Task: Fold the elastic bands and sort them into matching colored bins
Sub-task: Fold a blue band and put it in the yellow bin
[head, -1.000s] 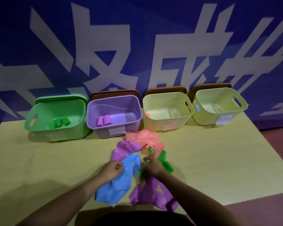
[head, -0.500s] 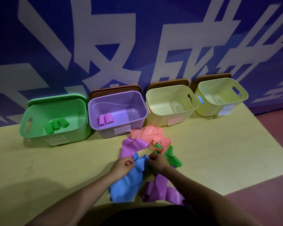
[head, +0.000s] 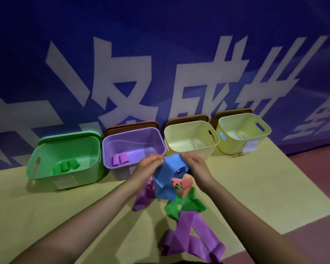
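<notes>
A blue elastic band point(head: 167, 180) hangs in the air above the table, pinched at its top edge by my left hand point(head: 148, 167) and my right hand point(head: 195, 164). Under it lie loose bands: purple ones point(head: 142, 197) point(head: 191, 239), a green one point(head: 185, 205) and a salmon one point(head: 183, 184). Along the wall stand a green bin point(head: 46, 168) with three folded green bands point(head: 66, 165), a purple bin point(head: 118, 141) with two folded purple bands point(head: 120, 159), a pale yellow bin point(head: 191, 139) and a second yellow bin point(head: 243, 134) with a blue mark on its left wall.
The yellow-green table point(head: 255, 187) ends at the right in a slanted edge, with dark red floor point(head: 316, 178) beyond. Brown lids point(head: 131, 124) lean behind the bins against the blue printed wall.
Both hands have lifted the blue band off the pile and raised it toward the bins. The head view has moved closer and tilted.
</notes>
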A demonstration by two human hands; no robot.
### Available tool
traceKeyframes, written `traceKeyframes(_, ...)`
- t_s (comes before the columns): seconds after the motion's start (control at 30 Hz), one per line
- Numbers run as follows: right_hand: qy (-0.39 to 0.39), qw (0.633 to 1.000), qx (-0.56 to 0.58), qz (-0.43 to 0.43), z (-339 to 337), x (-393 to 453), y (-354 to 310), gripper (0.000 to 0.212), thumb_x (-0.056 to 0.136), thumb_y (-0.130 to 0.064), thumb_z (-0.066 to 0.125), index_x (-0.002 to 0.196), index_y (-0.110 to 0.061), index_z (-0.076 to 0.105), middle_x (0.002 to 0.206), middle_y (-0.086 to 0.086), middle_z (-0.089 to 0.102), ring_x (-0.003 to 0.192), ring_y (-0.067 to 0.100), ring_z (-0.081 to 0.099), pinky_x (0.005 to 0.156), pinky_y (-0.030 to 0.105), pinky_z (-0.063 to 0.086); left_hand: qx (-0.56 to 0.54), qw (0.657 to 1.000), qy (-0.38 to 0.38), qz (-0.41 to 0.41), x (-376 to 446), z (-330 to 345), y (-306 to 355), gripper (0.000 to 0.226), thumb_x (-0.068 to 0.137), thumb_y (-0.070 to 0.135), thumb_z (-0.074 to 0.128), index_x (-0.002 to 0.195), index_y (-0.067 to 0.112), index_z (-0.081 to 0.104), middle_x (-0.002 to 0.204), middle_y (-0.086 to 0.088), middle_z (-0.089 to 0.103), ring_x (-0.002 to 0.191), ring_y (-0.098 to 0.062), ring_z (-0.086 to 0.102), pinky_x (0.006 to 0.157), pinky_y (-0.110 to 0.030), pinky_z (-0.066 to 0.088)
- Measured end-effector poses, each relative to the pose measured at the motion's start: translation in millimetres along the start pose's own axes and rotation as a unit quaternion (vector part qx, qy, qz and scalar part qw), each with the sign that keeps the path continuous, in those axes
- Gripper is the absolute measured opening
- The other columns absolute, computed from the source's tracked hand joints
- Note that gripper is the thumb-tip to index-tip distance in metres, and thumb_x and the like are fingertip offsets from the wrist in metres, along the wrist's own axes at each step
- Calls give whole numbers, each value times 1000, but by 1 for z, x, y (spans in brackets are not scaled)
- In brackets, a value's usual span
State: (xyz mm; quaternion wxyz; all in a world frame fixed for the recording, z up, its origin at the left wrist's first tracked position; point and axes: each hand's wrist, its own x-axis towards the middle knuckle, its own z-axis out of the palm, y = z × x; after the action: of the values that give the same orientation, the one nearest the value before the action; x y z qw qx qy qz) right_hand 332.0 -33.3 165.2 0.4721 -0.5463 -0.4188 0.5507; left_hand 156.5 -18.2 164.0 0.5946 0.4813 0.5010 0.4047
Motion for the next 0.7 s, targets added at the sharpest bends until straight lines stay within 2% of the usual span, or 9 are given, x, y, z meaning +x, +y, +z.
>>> traceKeyframes(0.07,6,999,-19,-28,-6,-2,-17,35,95,-22,57,63,-10,52,56,6,52,52,16,48,52,22,39,-49,999,-5,8,3,7,21,21,94,1,50,84,13,64,76,6,66,74,-5,57,74,-20,45)
traceKeyframes(0.17,26,998,-38,-47,-18,-7,-38,40,90,-24,64,57,-16,43,52,2,45,52,16,41,51,28,32,-86,995,-43,5,-2,17,44,19,94,5,50,82,13,63,66,6,64,64,-8,55,63,-24,42)
traceKeyframes(0.23,27,998,-12,-51,-26,-12,-51,39,90,-21,64,59,-17,40,53,2,41,50,15,39,49,26,31,-63,995,-75,5,-9,21,49,7,88,14,59,82,14,63,67,3,60,61,-10,52,58,-24,36)
traceKeyframes(0.3,31,997,44,-56,-33,-16,-64,38,91,-19,62,61,-17,39,57,1,37,51,13,38,50,24,31,-42,993,-108,0,-16,24,47,10,77,23,63,83,14,64,71,1,61,65,-12,52,58,-25,38)
traceKeyframes(0.37,43,993,87,-65,-41,-18,-74,36,91,-18,61,63,-17,39,60,1,35,52,11,38,49,22,32,-33,989,-141,-17,-25,30,42,6,81,15,65,85,11,64,72,1,66,68,-13,56,61,-23,44)
traceKeyframes(0.43,44,993,78,-77,-47,-21,-78,35,91,-17,61,64,-17,39,60,1,35,51,11,36,47,20,32,-29,981,-190,-34,-33,37,37,6,90,7,60,86,7,63,68,3,68,62,-8,60,56,-16,46)
traceKeyframes(0.5,52,994,51,-85,-52,-25,-77,36,90,-17,62,64,-17,38,60,2,33,51,12,35,48,21,32,-3,974,-224,-37,-41,45,36,10,88,13,63,87,3,62,64,3,67,54,-5,59,51,-14,44)
traceKeyframes(0.6,118,990,61,-55,-63,-28,-72,36,88,-22,65,64,-18,39,61,2,34,60,15,39,57,27,34,-17,974,-219,-51,-46,52,32,14,83,16,68,80,5,61,59,3,63,50,-5,57,47,-15,42)
traceKeyframes(0.7,175,980,86,-37,-78,-28,-68,23,88,-26,65,73,-15,52,73,8,51,77,21,52,71,33,41,-49,980,-187,-54,-45,54,29,19,70,21,68,81,6,63,65,2,65,59,-10,58,53,-16,46)
